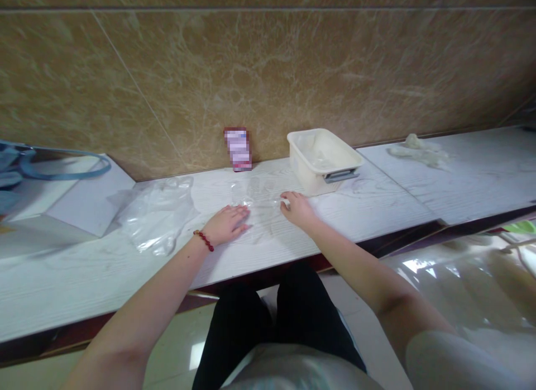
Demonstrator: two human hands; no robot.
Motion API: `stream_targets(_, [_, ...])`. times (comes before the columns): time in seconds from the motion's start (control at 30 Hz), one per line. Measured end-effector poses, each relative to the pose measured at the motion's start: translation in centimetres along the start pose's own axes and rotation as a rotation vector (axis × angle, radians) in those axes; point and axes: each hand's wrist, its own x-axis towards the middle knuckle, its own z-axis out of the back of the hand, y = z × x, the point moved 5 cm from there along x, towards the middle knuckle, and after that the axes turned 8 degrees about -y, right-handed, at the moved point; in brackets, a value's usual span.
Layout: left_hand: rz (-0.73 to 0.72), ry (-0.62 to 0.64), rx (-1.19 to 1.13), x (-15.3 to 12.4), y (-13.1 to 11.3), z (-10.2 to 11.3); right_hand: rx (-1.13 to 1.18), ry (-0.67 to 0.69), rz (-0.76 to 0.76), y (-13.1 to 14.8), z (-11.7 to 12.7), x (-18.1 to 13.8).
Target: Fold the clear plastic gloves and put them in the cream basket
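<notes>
A thin, see-through plastic piece (262, 193) lies on the white wood-grain counter (247, 253) between my hands; whether it is a bag or a glove I cannot tell. My left hand (227, 223), with a red bead bracelet on the wrist, rests palm down at its left edge, fingers stretched out. At the right edge is my right hand (299, 210), its fingers bent and the thumb apart from them. Left of my left hand lies a crumpled heap of clear plastic (159, 214). A cream plastic tub (307, 175) with a grey handle stands just beyond my right hand.
A phone (238, 150), its screen blurred, leans on the brown marbled wall (201, 71). A white box (69, 203) with a blue strap stands at left. Crumpled whitish plastic (421, 151) lies far right. Below the counter's right front edge are clear-covered containers (464, 278).
</notes>
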Motion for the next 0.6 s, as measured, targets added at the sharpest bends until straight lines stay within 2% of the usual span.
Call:
stream_targets(0.07, [0.010,0.022,-0.048,0.2,-0.1,0.2,-0.114,0.027,-0.112,-1.2,-0.1,1.3])
stream_targets(0.17, [0.077,-0.042,-0.186,1.0,0.1,1.2,-0.226,0.094,-0.245,-2.5,-0.7,2.7])
stream_targets(0.3, [0.109,-0.121,-0.262,2.4,1.0,2.0,-0.250,0.082,-0.298,-3.1,-1.6,3.6])
stream_targets(0.5, [0.152,0.070,-0.274,3.2,2.4,0.7,-0.164,0.123,-0.267,-2.8,-2.5,3.9])
stream_targets(0.6, [0.084,0.137,-0.160,3.1,2.4,0.4,-0.048,0.125,-0.268,-2.3,-2.4,4.2])
